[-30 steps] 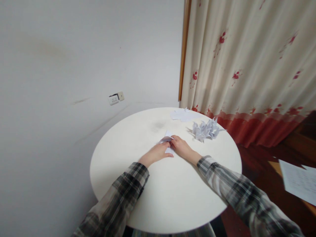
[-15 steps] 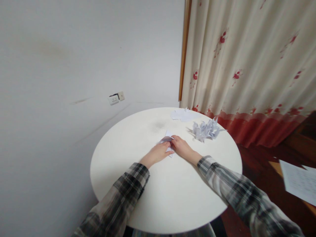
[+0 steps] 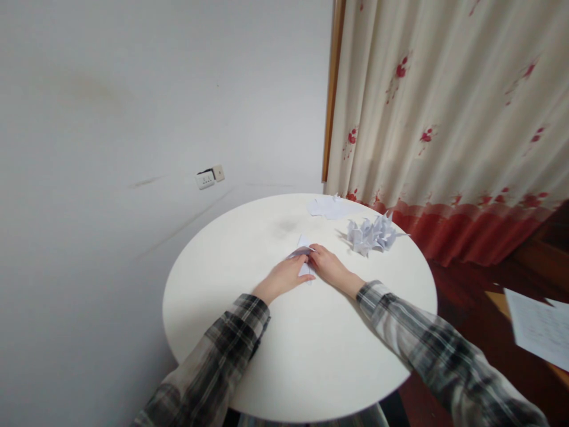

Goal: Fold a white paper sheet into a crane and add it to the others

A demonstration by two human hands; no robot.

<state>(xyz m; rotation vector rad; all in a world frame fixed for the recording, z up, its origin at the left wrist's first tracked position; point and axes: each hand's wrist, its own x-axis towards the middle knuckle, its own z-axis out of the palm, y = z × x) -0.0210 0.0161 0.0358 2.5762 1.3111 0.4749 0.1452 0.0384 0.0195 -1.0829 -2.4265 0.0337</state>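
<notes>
A folded piece of white paper (image 3: 303, 242) lies on the white round table (image 3: 284, 356), with a flap standing up between my hands. My left hand (image 3: 287, 277) grips its left side, the thumb reaching over the lower part. From the right, my right hand (image 3: 328, 262) pinches the raised flap near its corner. Both hands partly cover the paper, so its full shape is hidden. To the right of my right hand stands a cluster of folded white paper cranes (image 3: 372, 234).
At the table's far edge lie flat white paper sheets (image 3: 331, 207) with a small folded piece on them. A wall with a power socket (image 3: 205, 179) is at the left. A flowered curtain (image 3: 444, 136) hangs behind. Written sheets (image 3: 537, 326) rest on a wooden surface at the right.
The raised flap of the paper has tipped slightly lower between my fingers, and my left thumb has shifted a little. Everything else stays in place.
</notes>
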